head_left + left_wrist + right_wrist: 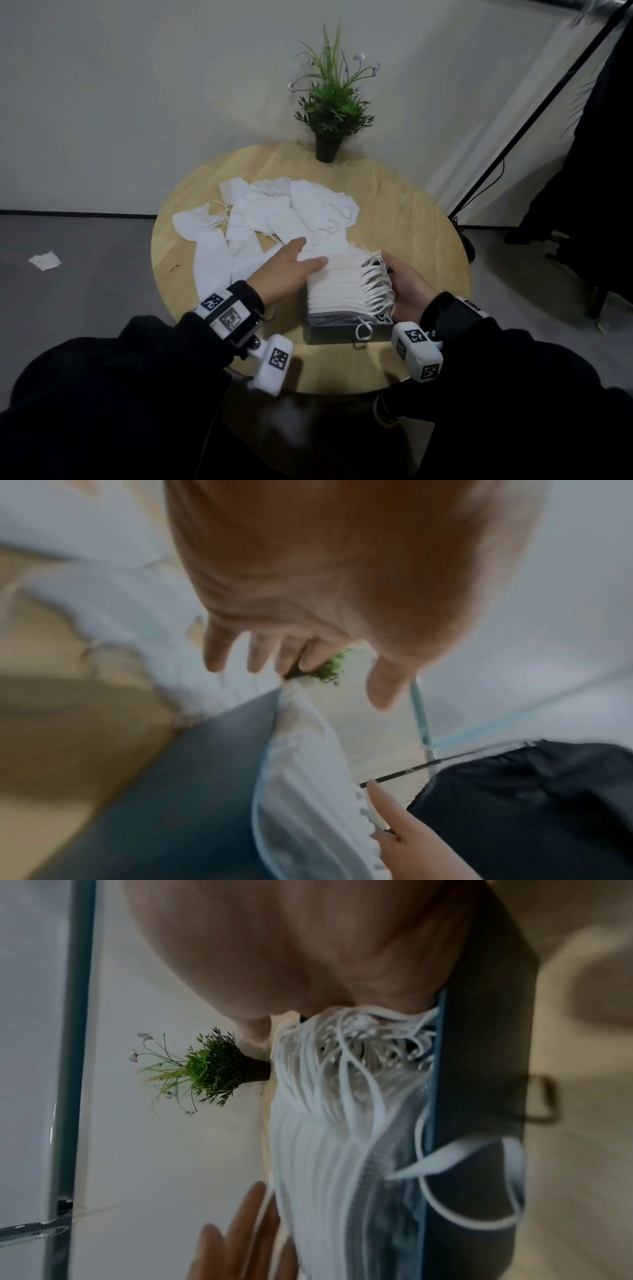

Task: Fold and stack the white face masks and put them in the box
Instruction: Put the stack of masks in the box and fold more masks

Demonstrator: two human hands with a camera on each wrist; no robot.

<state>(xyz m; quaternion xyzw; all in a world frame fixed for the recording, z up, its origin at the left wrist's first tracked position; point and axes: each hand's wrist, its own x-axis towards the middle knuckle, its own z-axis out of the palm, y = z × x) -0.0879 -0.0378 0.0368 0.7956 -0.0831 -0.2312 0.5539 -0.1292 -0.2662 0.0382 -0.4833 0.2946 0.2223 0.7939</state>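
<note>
A grey metal box stands near the table's front edge, packed with a row of folded white masks. Their ear loops spill to the right, and one loop hangs over the box's front wall. My left hand lies with straight fingers on the far left end of the row. My right hand rests flat against the loops and the box's right wall. Behind the box lies a loose pile of unfolded white masks.
The round wooden table carries a potted plant at its back edge. A white scrap lies on the floor at the left. A black stand pole leans at the right, beside dark hanging cloth.
</note>
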